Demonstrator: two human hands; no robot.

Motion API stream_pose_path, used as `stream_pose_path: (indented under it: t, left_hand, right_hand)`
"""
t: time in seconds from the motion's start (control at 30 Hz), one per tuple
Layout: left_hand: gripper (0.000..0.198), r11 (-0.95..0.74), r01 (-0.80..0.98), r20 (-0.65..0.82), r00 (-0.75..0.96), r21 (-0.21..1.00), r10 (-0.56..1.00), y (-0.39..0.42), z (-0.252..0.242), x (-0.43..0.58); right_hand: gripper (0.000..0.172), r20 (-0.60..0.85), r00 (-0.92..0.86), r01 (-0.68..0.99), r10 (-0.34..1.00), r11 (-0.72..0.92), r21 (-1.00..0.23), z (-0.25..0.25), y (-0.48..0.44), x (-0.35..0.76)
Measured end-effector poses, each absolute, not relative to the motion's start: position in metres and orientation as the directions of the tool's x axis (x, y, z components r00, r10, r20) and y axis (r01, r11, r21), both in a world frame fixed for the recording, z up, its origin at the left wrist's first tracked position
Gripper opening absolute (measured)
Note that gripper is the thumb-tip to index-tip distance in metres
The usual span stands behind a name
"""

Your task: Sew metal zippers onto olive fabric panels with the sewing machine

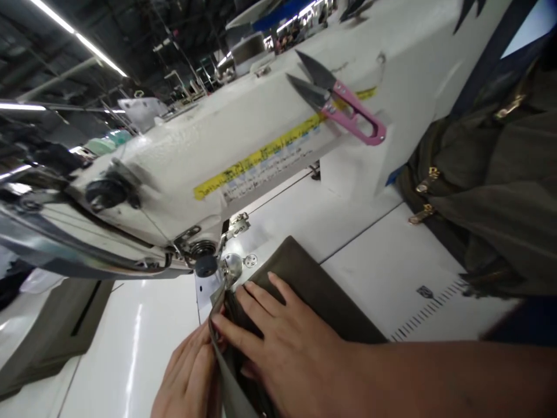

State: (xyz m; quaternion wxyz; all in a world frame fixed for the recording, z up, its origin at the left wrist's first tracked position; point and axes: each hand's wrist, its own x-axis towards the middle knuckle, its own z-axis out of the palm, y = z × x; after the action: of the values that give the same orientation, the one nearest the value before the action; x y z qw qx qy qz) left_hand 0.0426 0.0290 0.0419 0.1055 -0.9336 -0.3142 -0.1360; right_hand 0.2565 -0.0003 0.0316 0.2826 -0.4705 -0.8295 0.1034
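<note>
An olive-grey fabric piece (326, 296) lies on the sewing machine bed, its folded edge running up to the presser foot area of the white sewing machine (174, 157). My left hand (187, 371) is closed on the raised edge strip of this fabric, left of the fold; its fingertips are partly hidden. Flat on top of the fabric rests my right hand (287, 337), fingers stretched out and apart, the forefinger touching the fold. Its thumb is partly tucked by the fabric. The needle itself is too small to make out.
Pink-handled thread snips (352, 113) rest against the machine arm near a yellow marked tape (261, 154). Olive bags with zippers (491, 197) are piled at right. More olive fabric (56, 331) lies at left. A printed ruler scale (429, 310) marks the tabletop.
</note>
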Motion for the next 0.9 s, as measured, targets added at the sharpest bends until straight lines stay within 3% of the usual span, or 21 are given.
stream_pose_path:
  t: [0.23,0.4,0.6,0.9]
  left_hand:
    - [0.031,-0.788,0.6,0.272,0.788,-0.136,0.553,0.026,0.052,0.058]
    - [0.025,-0.772,0.619,0.297,0.771,-0.143,0.563,0.014,0.053,0.071]
    - [0.025,-0.713,0.697,0.363,0.685,-0.073,0.632,0.005,0.05,0.075]
    - [0.023,-0.75,0.662,0.31,0.711,0.007,0.631,0.014,0.053,0.078]
  right_hand:
    - [0.052,0.355,-0.413,0.74,0.839,0.536,-0.406,0.035,-0.003,0.259]
    - [0.05,0.262,-0.485,0.751,0.835,0.551,-0.364,0.036,-0.006,0.26]
    - [0.051,0.262,-0.537,0.774,0.802,0.592,-0.225,0.033,-0.009,0.259]
    - [0.054,0.303,-0.56,0.797,0.771,0.602,-0.058,0.028,-0.003,0.262]
